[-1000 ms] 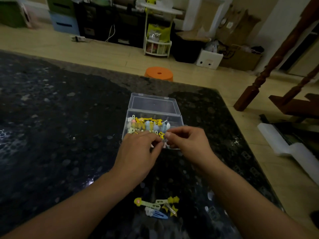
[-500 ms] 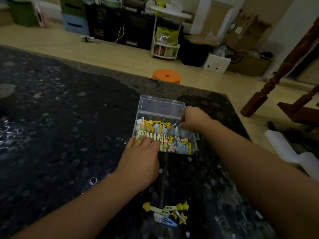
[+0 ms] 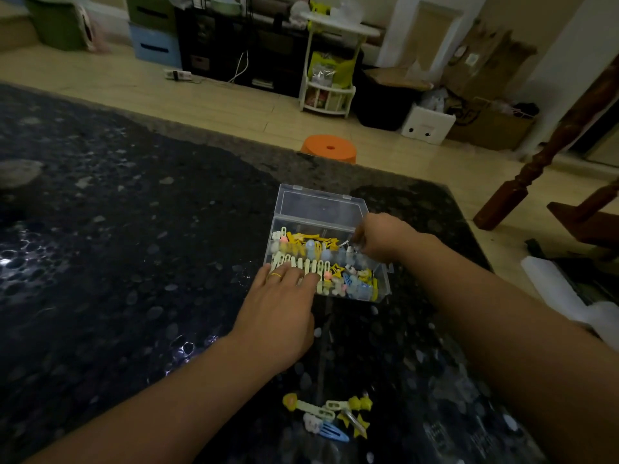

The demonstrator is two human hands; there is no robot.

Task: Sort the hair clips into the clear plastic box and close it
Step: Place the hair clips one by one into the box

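1. Lying flat, the left hand [image 3: 279, 316] is pressing straight fingers on the clear plastic box [image 3: 326, 242], open on the dark table [image 3: 117, 249].
2. Loose hair clips [image 3: 330, 416] are lying near.
3. The right hand [image 3: 382, 241] is apparently pinching a clip inside.

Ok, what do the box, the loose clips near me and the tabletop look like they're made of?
Box: clear hard plastic, glossy; the clips inside show through its walls and lid.
Loose clips: mostly pastel and yellow molded plastic, matte; one among the yellow stars looks like thin shiny metal.
Tabletop: dark speckled polished stone, or a look-alike; it mirrors light.
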